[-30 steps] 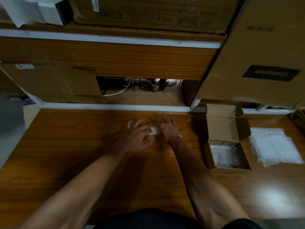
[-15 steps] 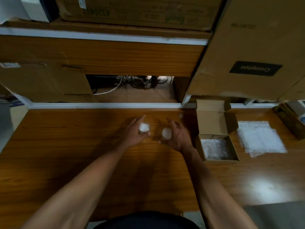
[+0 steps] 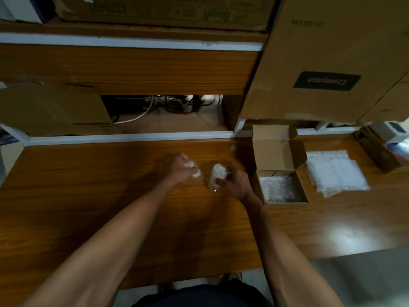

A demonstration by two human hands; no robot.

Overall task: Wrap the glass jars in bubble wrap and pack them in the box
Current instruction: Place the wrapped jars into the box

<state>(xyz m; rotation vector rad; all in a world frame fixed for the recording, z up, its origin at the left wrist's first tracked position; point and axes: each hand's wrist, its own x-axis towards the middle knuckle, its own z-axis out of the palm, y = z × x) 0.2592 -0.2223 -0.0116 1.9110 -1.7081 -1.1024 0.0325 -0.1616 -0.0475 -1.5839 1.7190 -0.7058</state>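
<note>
So half a second before, the two wrapped jars were upright near the back edge of the desk. By this frame the left hand had closed round the wrapped jar on the left and the right hand gripped the wrapped jar on the right, both tipped. Looked ready for packing: the small cardboard box, open and bubble-lined, sat just beside the right hand, spare bubble wrap sheets beyond.

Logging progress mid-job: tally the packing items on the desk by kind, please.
Wrapped jars: 2, one in the left hand at, one in the right hand at
Small open box: 1
Loose bubble wrap pile: 1
Total: 4
</note>
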